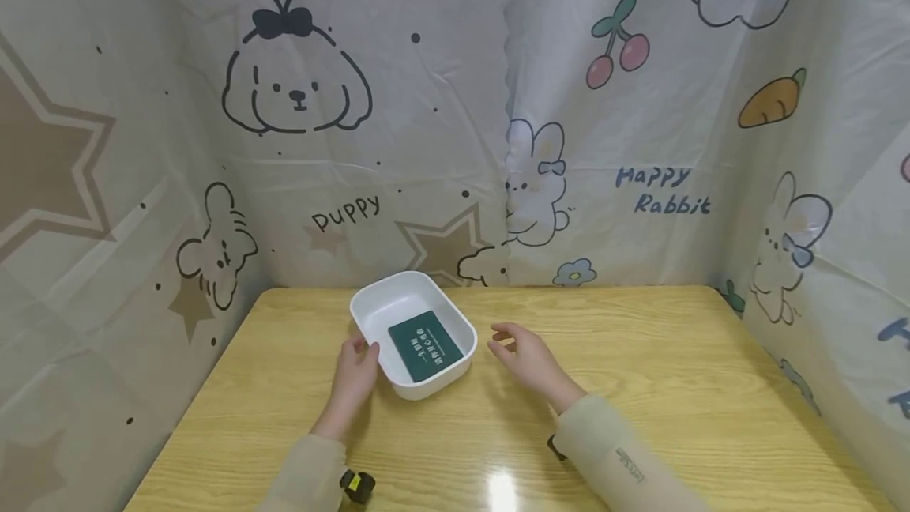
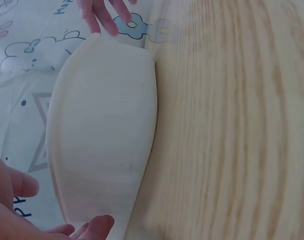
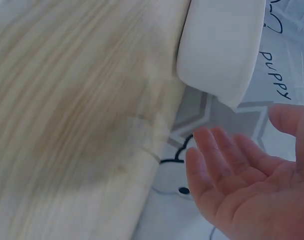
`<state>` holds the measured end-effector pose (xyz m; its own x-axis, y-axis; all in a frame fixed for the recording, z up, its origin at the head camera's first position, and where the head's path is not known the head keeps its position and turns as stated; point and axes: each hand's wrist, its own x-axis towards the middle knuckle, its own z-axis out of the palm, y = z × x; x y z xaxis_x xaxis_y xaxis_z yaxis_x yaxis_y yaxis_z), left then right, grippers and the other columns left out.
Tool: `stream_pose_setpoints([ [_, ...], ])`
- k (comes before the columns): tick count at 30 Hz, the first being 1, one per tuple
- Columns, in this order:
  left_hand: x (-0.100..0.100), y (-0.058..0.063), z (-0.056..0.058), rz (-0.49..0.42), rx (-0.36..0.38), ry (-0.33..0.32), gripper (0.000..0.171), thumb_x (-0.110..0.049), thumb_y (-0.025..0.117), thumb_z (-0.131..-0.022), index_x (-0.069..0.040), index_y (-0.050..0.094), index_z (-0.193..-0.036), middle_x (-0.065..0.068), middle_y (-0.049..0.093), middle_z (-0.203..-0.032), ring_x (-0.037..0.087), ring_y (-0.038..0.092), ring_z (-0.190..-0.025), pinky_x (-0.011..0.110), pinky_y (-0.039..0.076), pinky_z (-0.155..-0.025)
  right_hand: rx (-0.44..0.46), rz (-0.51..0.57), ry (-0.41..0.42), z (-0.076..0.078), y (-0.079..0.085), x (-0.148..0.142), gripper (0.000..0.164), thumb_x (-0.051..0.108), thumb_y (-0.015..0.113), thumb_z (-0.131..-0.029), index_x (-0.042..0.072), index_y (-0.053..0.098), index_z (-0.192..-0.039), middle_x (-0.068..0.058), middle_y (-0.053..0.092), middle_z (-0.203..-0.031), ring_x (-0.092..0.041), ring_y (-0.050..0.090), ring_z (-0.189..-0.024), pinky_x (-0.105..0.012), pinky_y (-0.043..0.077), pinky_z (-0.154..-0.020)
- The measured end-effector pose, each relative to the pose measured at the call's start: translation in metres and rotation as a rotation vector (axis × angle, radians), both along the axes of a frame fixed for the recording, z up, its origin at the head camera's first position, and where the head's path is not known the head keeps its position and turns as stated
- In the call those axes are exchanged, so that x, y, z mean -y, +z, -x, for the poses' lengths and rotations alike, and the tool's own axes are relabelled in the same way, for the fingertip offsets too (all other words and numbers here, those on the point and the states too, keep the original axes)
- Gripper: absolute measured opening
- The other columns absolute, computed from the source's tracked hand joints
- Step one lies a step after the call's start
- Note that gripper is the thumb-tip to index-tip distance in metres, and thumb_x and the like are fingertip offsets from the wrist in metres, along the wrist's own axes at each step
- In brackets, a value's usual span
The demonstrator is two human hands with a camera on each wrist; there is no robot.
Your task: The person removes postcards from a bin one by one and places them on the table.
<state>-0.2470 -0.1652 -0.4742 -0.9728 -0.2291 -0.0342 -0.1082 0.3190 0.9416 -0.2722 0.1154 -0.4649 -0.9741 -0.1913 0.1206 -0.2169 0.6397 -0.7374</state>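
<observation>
A white plastic basin (image 1: pixel 373 309) with rounded corners sits toward the back of the wooden table. Inside it lies a flat, dark green rectangular item (image 1: pixel 408 348) printed with white characters. My left hand (image 1: pixel 357 370) is at the basin's left side, fingertips right at the outer wall and thumb by the rim. In the left wrist view, the thumb and fingers of that hand (image 2: pixel 37 212) stand apart. To the right of the basin, my right hand (image 1: pixel 529 362) hovers over the table with relaxed fingers and holds nothing; in the right wrist view its palm (image 3: pixel 256 200) faces up.
The light wooden table (image 1: pixel 640 354) carries the basin. Behind and at both sides hangs a pale curtain (image 1: pixel 441 101) with cartoon prints, meeting the table's back edge. A black wrist device (image 1: pixel 358 486) is at the left sleeve.
</observation>
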Motion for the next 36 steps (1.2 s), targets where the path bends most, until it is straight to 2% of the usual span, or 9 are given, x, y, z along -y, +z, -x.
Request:
stream_pose_setpoints([
  [7,-0.001,-0.01,0.007,-0.09,-0.016,0.021,0.052,-0.012,0.039,-0.098,0.012,0.024,-0.142,0.035,0.034,-0.141,0.045,0.034,-0.128,0.058,0.033,-0.109,0.058,0.099,0.0,0.011,-0.008,0.016,0.039,0.025,0.054,-0.096,0.005,0.056,-0.129,-0.016,0.065,-0.12,-0.028,0.061,-0.101,-0.047,0.055,-0.089],
  [18,-0.007,-0.014,0.008,-0.126,-0.01,0.01,0.056,-0.009,0.043,-0.095,0.005,0.023,-0.146,0.031,0.029,-0.148,0.044,0.034,-0.129,0.056,0.034,-0.109,0.081,0.116,-0.009,0.016,-0.016,0.025,0.033,0.022,0.056,-0.095,0.01,0.058,-0.125,-0.013,0.066,-0.113,-0.024,0.062,-0.096,-0.043,0.056,-0.084],
  [23,-0.008,-0.014,0.008,-0.122,-0.008,-0.003,0.054,-0.011,0.042,-0.097,0.004,0.023,-0.146,0.03,0.029,-0.148,0.043,0.035,-0.129,0.054,0.035,-0.109,0.078,0.119,-0.01,0.012,-0.015,0.024,0.032,0.021,0.057,-0.094,0.01,0.058,-0.124,-0.013,0.065,-0.112,-0.024,0.062,-0.095,-0.044,0.056,-0.085],
  [28,-0.008,-0.015,0.006,-0.12,-0.006,-0.031,0.054,-0.012,0.041,-0.098,0.003,0.023,-0.147,0.029,0.029,-0.149,0.043,0.035,-0.13,0.055,0.034,-0.11,0.075,0.11,-0.006,0.004,-0.013,0.02,0.03,0.02,0.059,-0.092,0.01,0.058,-0.121,-0.012,0.066,-0.109,-0.021,0.062,-0.09,-0.041,0.057,-0.08],
  [32,-0.009,-0.015,0.002,-0.098,-0.013,-0.06,0.053,-0.012,0.042,-0.098,0.002,0.025,-0.147,0.028,0.031,-0.149,0.043,0.035,-0.13,0.057,0.033,-0.11,0.067,0.073,0.0,-0.005,-0.012,0.015,0.03,0.02,0.06,-0.092,0.009,0.058,-0.119,-0.011,0.066,-0.107,-0.018,0.062,-0.085,-0.037,0.058,-0.074],
  [36,-0.011,-0.015,0.0,-0.071,-0.014,-0.083,0.052,-0.012,0.043,-0.098,0.002,0.028,-0.146,0.028,0.033,-0.149,0.044,0.036,-0.129,0.058,0.033,-0.109,0.078,0.021,0.007,-0.015,-0.007,0.011,0.029,0.021,0.06,-0.092,0.009,0.056,-0.118,-0.01,0.066,-0.107,-0.018,0.062,-0.085,-0.037,0.058,-0.075],
])
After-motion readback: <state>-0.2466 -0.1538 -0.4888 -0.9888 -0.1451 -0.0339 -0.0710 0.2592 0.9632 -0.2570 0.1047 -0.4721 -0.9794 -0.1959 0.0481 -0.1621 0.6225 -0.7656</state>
